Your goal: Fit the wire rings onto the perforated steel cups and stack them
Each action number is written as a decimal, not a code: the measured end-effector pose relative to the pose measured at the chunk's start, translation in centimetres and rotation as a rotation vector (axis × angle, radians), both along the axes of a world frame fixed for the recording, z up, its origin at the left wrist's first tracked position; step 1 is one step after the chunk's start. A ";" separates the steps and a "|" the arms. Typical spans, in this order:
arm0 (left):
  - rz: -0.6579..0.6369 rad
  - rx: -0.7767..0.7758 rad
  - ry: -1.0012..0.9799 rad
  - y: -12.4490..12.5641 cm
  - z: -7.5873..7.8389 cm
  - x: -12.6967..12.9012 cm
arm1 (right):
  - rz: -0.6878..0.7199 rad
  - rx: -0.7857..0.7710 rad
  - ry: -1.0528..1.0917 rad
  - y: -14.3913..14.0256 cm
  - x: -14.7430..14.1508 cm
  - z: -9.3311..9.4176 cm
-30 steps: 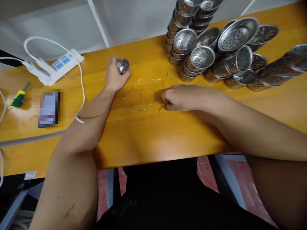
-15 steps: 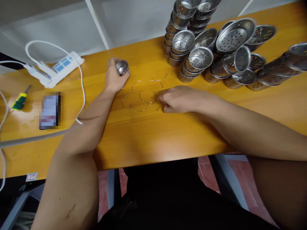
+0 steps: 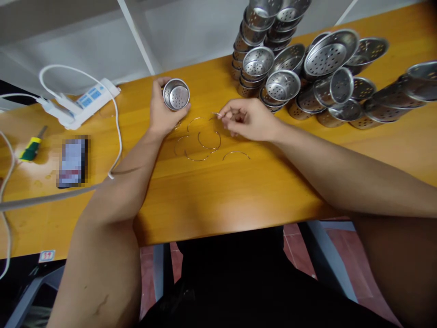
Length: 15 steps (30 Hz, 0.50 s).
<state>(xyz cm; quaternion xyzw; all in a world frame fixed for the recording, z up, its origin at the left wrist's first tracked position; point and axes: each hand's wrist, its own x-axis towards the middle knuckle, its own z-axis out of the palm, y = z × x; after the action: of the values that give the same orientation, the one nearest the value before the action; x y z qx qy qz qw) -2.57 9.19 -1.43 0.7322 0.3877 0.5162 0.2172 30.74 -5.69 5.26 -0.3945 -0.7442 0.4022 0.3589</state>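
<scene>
My left hand [image 3: 160,114] grips a small perforated steel cup [image 3: 175,95], tilted so its open mouth faces me. Just to its right, my right hand [image 3: 246,119] pinches a thin wire handle [image 3: 216,114] between thumb and fingers, a little above the table. Several more curved wire handles [image 3: 205,143] lie loose on the orange wooden table [image 3: 221,191] between and below the two hands; one lone arc [image 3: 236,155] lies just below my right hand.
A heap of stacked perforated steel cups [image 3: 290,77] fills the back right of the table. At the left are a white power strip [image 3: 85,98] with cable, a phone [image 3: 72,160] and a green-handled screwdriver [image 3: 29,148]. The table's front edge runs close to my lap.
My right hand lifted from the table and moved up-left with a wire handle pinched in it. My left hand turned the cup so its open mouth shows.
</scene>
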 end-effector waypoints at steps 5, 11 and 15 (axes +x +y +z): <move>-0.026 0.018 0.009 -0.4 -0.2 1.8 | -0.130 -0.091 0.268 1.3 0.2 -0.6; -0.126 0.062 -0.057 -0.5 -2.7 3.6 | -0.131 -0.162 0.475 2.3 0.3 -1.3; -0.323 0.090 -0.165 -0.3 -3.6 3.7 | -0.159 -0.170 0.317 1.5 -0.3 -0.8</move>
<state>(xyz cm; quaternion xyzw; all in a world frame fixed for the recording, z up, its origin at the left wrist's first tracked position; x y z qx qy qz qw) 1.10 8.93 -5.00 0.7492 0.2224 0.5496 0.2953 30.44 -4.21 4.42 -0.4129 -0.6080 0.4911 0.4676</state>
